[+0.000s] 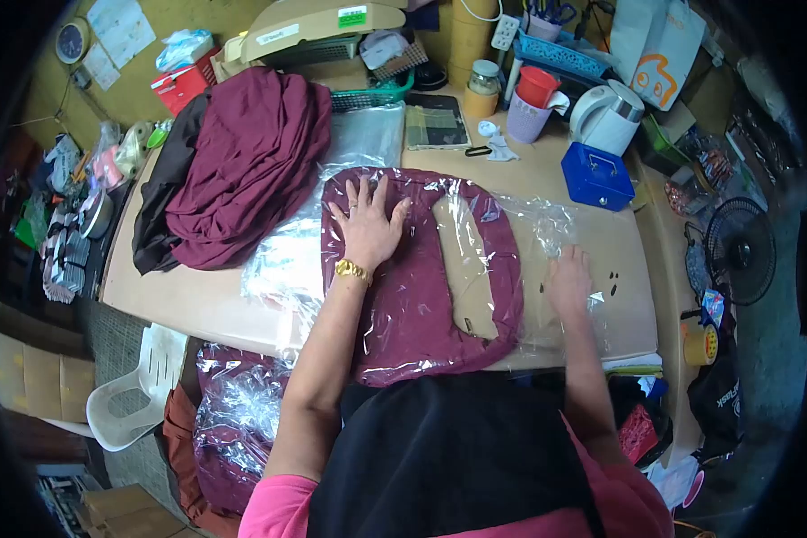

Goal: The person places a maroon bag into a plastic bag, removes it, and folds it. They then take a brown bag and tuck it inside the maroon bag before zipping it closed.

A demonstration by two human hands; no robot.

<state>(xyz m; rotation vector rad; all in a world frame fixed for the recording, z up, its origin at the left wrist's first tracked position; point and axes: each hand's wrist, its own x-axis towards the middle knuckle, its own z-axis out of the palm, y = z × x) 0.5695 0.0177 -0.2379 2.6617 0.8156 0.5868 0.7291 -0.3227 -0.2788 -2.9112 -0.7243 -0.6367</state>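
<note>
On the tan worktable (188, 300): bagged maroon cloth (390, 278), one hand upon it, one beside.
The bagged maroon cloth lies flat at the table's near edge, centre, sheathed in clear film, with tan showing through a long gap on its right side; a heap of loose maroon fabric (255, 170) sits to its left, beyond clear plastic sheets (282, 255) just beside it; the left hand (370, 224) rests palm down on its upper left part, fingers spread wide, gripping nothing; the right hand (569, 280) is over loose film (536, 224) to the right, fingers close together, hold on the film undeterminable; a gold-coloured watch (351, 270) is on the left wrist.
</note>
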